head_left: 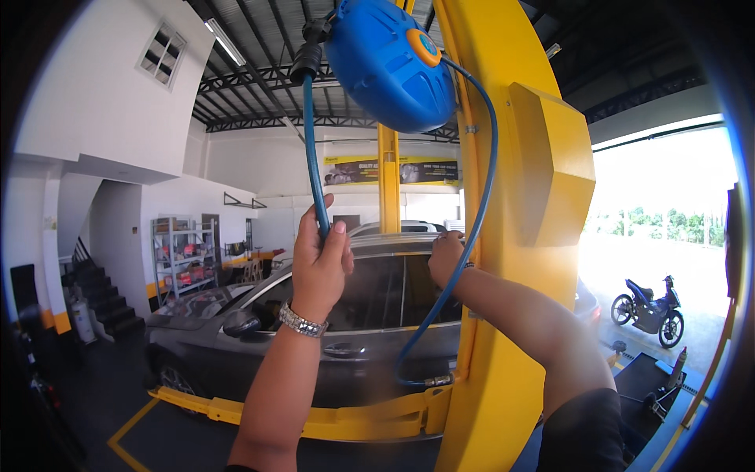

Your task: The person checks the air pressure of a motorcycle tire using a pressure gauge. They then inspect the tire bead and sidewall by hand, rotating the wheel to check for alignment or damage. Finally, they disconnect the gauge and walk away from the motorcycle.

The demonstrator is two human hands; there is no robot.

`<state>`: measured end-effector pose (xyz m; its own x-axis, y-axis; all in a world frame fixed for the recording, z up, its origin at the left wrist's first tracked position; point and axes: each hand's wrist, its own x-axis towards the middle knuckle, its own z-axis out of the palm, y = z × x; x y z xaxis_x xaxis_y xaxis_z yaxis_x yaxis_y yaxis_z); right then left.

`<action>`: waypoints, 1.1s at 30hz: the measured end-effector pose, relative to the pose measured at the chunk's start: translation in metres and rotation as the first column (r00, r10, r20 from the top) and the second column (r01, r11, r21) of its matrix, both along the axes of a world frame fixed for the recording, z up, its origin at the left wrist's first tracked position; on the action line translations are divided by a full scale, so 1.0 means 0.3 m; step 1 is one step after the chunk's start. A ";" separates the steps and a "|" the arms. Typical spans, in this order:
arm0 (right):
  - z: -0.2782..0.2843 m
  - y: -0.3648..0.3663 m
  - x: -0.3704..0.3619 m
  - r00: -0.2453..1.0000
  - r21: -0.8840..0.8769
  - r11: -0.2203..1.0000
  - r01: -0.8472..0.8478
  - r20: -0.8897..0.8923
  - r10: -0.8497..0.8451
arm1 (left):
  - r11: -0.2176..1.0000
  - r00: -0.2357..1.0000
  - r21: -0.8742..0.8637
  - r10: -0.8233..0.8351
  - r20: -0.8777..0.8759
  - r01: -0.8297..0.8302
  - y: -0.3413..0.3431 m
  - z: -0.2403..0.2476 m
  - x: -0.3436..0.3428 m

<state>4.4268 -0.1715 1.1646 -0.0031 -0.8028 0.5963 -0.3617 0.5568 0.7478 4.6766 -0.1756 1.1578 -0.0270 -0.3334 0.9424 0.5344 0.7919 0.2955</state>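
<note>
My left hand (321, 259) is closed round a blue air hose (313, 157) that hangs from the black outlet of a blue hose reel (389, 71) with an orange hub. A metal watch band is on my left wrist. Beside the yellow post (503, 338), my right hand (447, 258) has its fingers curled; what they hold, if anything, is hidden. A second length of blue hose (494, 149) loops from the reel's hub past my right wrist. It runs down to a metal fitting (439, 380) low on the post.
Behind my hands stands a dark grey car (370, 315), with a yellow lift arm (314, 417) low along its side. A yellow angular box (554, 165) juts from the post. Shelves (185, 256) and dark stairs (106, 295) are at left; a motorcycle (653, 311) is parked at right.
</note>
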 end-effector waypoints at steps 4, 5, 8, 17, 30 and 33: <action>0.010 -0.044 -0.004 0.954 -0.021 1.000 -0.023 0.298 0.028 | 1.000 1.000 -0.010 0.010 -0.017 -0.010 -0.011 0.000 0.014; 0.013 -0.054 -0.009 0.960 0.048 0.999 0.009 0.281 -0.022 | 1.000 1.000 -0.016 0.007 -0.020 -0.007 -0.016 -0.002 0.013; 0.025 -0.004 0.060 0.992 0.177 0.982 0.062 0.101 -0.081 | 1.000 1.000 -0.022 0.012 -0.029 -0.013 -0.025 -0.005 0.019; 0.002 -0.120 0.004 0.973 0.250 0.948 0.198 0.068 -0.221 | 0.998 1.000 -0.054 0.017 -0.006 -0.017 0.002 0.007 0.007; 0.007 -0.072 0.059 0.977 -0.086 0.986 0.142 0.173 -0.125 | 0.995 0.999 -0.091 0.047 -0.002 -0.047 0.000 0.003 0.031; 0.000 -0.082 0.071 0.984 -0.050 0.995 0.088 0.159 -0.079 | 0.995 0.997 -0.071 0.077 -0.001 -0.077 -0.007 0.006 0.049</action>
<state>4.4480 -0.1960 1.1646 -0.1660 -0.7604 0.6279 -0.4222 0.6302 0.6516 4.6915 -0.1775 1.1596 -0.0054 -0.2670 0.9637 0.4705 0.8497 0.2381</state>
